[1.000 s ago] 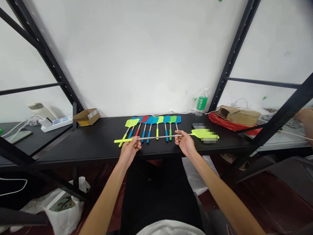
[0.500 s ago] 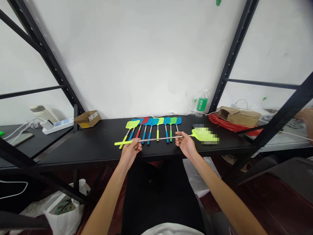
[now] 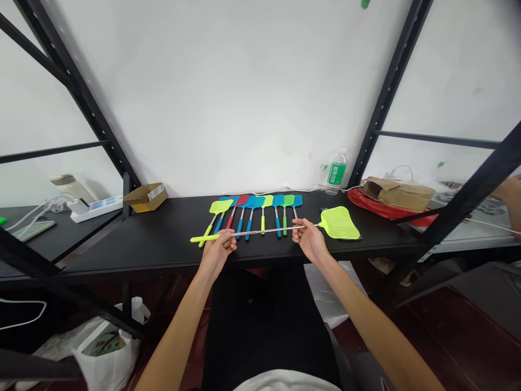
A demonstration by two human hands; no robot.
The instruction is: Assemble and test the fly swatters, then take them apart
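A long yellow-green fly swatter (image 3: 341,222) is held crosswise between my hands, its metal rod drawn out and its mesh head at the right. My left hand (image 3: 218,248) pinches it where the yellow handle meets the rod. Near the head end, my right hand (image 3: 308,239) has its fingers closed on the rod. Behind the rod, a row of shorter fly swatters lies on the black tabletop, heads toward the wall: a yellow one (image 3: 221,206) at the left end, a red one (image 3: 241,199), several blue ones and a green one (image 3: 288,200). A dark object beneath the held head is mostly hidden.
An open cardboard box (image 3: 145,199) and a power strip (image 3: 97,208) are at the left. A water bottle (image 3: 336,172) stands by the wall at the right, near a brown paper package (image 3: 396,194) on red plastic. Black shelf posts (image 3: 391,92) rise on both sides.
Both hands and the stretched fly swatter stay almost in the same place. The swatter's head, blurred into blocks before, now shows clearly.
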